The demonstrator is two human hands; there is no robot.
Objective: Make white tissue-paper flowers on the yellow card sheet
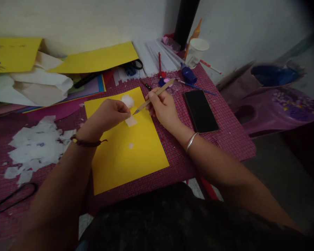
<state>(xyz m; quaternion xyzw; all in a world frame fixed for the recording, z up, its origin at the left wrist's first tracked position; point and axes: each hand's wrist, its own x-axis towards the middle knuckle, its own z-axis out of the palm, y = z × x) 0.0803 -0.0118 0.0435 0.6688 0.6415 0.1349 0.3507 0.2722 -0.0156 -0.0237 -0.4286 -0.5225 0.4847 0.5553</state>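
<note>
A yellow sheet of paper (131,157) lies in front of me on the table. Over its upper part, my left hand (112,111) is closed in a pinch on a small pale paper square (131,121). My right hand (163,106) grips a beige pencil (157,92), its pointed end slanting down close to my left fingertips. Just beyond those fingers, a white puff of crumpled paper (127,100) sits on the sheet. Lower down on the sheet is a small pale scrap (131,145).
Many torn white paper pieces (39,143) are heaped at left, near a black cord (13,200). A phone (201,111) lies right of the sheet. Behind are a blue bottle (188,74), a paintbrush (196,86), a cup (197,50) and yellow cards (99,57).
</note>
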